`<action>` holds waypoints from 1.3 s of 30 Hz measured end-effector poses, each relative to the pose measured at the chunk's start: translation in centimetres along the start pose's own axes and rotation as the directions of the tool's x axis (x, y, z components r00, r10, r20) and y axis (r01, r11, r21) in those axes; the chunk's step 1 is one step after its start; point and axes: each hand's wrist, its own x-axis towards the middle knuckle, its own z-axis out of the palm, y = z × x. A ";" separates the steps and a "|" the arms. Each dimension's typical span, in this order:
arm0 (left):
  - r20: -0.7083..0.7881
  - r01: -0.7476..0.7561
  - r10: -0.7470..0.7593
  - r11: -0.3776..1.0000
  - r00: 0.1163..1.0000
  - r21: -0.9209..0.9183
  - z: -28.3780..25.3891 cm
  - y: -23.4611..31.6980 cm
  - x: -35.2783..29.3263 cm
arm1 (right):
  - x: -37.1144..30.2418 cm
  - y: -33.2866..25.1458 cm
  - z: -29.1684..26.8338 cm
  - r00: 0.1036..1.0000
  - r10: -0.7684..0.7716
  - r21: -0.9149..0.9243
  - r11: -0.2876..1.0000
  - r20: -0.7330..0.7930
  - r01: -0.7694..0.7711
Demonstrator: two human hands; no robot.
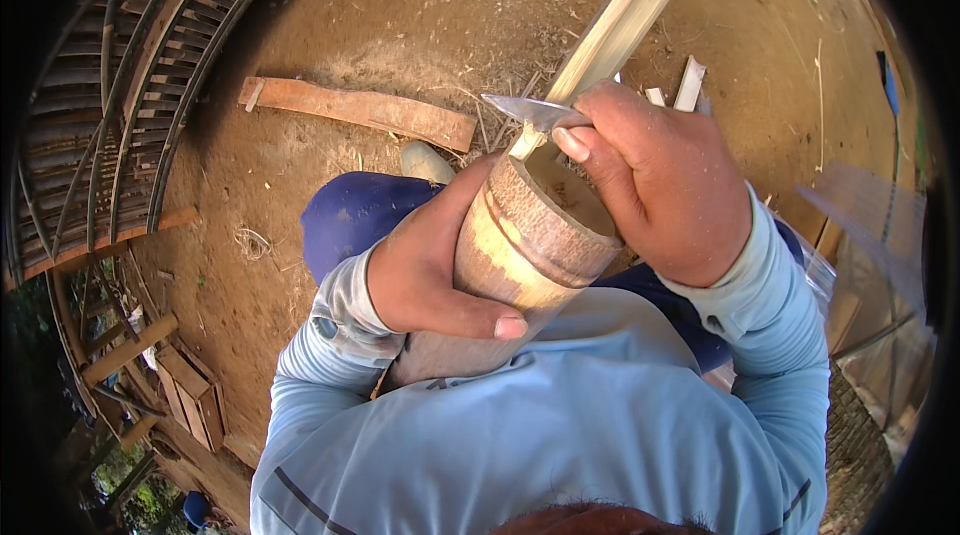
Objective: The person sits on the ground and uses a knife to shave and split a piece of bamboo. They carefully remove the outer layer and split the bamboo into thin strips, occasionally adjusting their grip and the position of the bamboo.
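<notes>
My left hand [430, 270] is wrapped round a thick bamboo tube [540, 235], its thumb lying along the near side. The tube leans against my front, its hollow upper end facing up and away from me, with a ridge below the rim and pale scraped patches on its wall. In my closed right hand [680, 180] is a knife [532, 112]. Its pointed blade sticks out to the left just above the far rim, and its handle is hidden in the fist. Beyond the blade, long split pale strips [615, 30] stretch away; whether they touch the tube I cannot tell.
A reddish-brown wooden board [360, 113] lies on the dirt floor, ahead and to the left. Short pale offcuts [690, 83] are beyond my right hand. A slatted bamboo frame [130, 85] stands at far left, and clear plastic sheeting [880, 235] hangs at right.
</notes>
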 end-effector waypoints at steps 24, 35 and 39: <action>0.008 0.003 -0.003 1.000 1.000 0.005 0.2 -0.1 0.0 | -0.3 0.0 -0.3 0.996 0.090 0.085 0.992 -0.020 -0.088; 0.049 -0.339 0.356 0.827 0.933 0.449 -0.6 1.0 1.5 | -0.2 -0.1 0.8 0.992 0.048 0.092 0.995 -0.120 -0.037; -0.005 -0.386 0.413 0.855 0.911 0.347 -0.6 1.4 3.4 | 0.2 -0.9 0.7 0.974 0.176 0.125 0.979 -0.145 -0.159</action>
